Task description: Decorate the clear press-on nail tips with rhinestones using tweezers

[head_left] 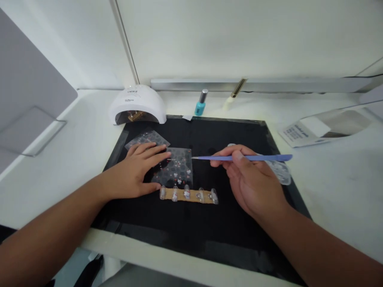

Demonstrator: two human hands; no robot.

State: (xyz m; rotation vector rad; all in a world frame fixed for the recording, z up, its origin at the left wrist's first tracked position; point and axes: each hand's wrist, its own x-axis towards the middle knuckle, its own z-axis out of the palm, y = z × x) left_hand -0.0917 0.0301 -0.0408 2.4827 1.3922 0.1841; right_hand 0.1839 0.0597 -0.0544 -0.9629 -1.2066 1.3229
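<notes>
Black mat (227, 223) carries the work. Left hand (140, 171) lies flat, fingers spread, pinning a clear sticker sheet (178, 169). Right hand (251, 179) pinches blue tweezers (239, 158), tip just beside the sheet's right edge. Judged step: picking a decal. Next move calls for a fine lift, then transfer to the nail-tip strip (188, 194) below.

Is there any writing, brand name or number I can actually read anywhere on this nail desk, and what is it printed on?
No text here can be read for certain.
White nail lamp: small dark marking on its top, too blurred to read.
Foil packet on the right: white label with lines of print, too small and slanted to read.
Teal nail polish bottle: no legible label.
Sticker sheet under the left hand: patterns only, no words.
</notes>
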